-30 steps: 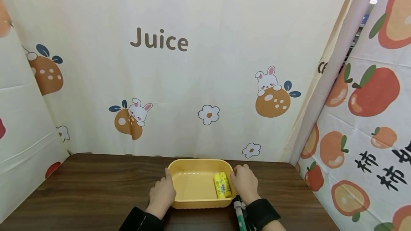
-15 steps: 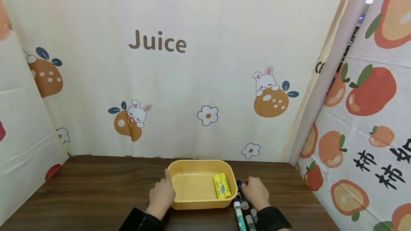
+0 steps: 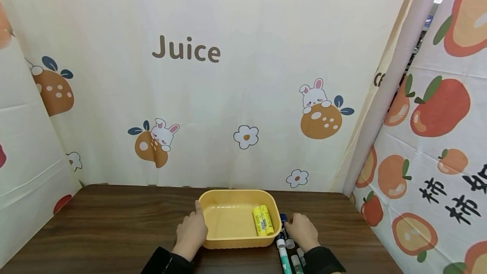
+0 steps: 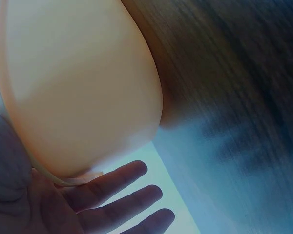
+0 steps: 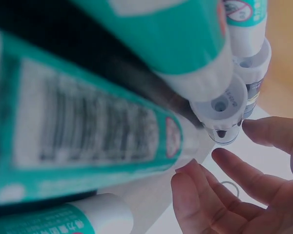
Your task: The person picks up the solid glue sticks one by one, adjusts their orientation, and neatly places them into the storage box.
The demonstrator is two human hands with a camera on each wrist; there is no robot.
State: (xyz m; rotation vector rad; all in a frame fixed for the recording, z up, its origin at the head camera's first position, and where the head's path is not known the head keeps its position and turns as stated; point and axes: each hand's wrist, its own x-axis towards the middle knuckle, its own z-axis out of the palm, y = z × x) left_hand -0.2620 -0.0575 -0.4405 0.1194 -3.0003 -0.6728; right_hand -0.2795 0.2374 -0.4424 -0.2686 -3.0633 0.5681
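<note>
A yellow plastic box (image 3: 232,219) sits on the table with two yellow tubes (image 3: 262,220) lying in its right side. My left hand (image 3: 191,227) rests against the box's left wall, one finger along the rim. In the left wrist view several fingers (image 4: 117,204) stretch out straight beside the box. Just right of the box, my right hand (image 3: 302,229) pinches a blue-capped marker (image 3: 283,218) between thumb and fingertips. The right wrist view shows the thumb (image 5: 268,131) against the side of a white-ended marker (image 5: 219,107).
More markers with teal bodies and white ends, among them a teal marker (image 3: 285,261), lie in front of my right hand. The brown wooden table (image 3: 125,223) ends at a printed curtain (image 3: 198,96) behind, with another fruit-print curtain (image 3: 430,147) at the right.
My right hand has left the box's right rim and moved right to the markers beside it, uncovering several of them. The left hand keeps its place on the box.
</note>
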